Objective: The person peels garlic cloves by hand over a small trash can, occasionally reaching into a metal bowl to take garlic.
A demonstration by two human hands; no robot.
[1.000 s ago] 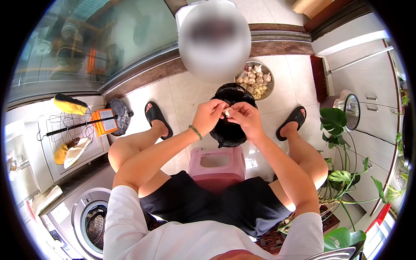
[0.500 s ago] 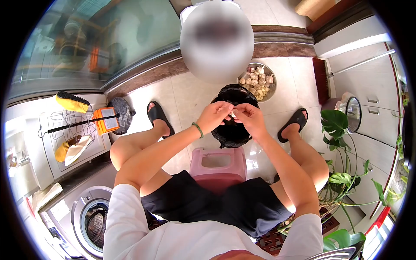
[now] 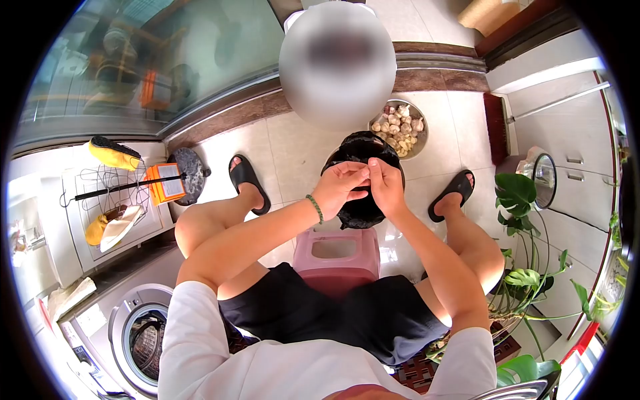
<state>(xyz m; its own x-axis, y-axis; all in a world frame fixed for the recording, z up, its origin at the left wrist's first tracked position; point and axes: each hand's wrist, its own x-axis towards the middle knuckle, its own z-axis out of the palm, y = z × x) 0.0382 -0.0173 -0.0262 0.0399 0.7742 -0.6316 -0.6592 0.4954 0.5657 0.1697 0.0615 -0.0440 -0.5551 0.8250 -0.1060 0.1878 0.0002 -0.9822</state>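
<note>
Over the black-lined bin (image 3: pixel 360 217), my left hand (image 3: pixel 341 185), with a green beaded bracelet at its wrist, meets my right hand (image 3: pixel 387 185) at the fingertips. Both hands are closed in a pinch, thumbs and fingers pressed together. The small pale piece between them, which looks like a garlic clove, is now hidden behind the fingers. Just beyond the bin, a round metal bowl (image 3: pixel 423 142) holds several whole garlic bulbs (image 3: pixel 403 119) and, at its near side, loose pale cloves (image 3: pixel 401 144).
A pink plastic stool (image 3: pixel 337 267) stands between my knees. Potted plants (image 3: pixel 523 267) and white cabinets (image 3: pixel 573 173) line the right side. At left are a washing machine (image 3: pixel 143 337) and a wire rack (image 3: pixel 110 187). A blurred round shape (image 3: pixel 337 67) covers the far middle.
My fingers have shifted slightly; the right thumb and fingers point more upward, and the pale piece seen between the fingertips is now covered. The whole view has moved a little.
</note>
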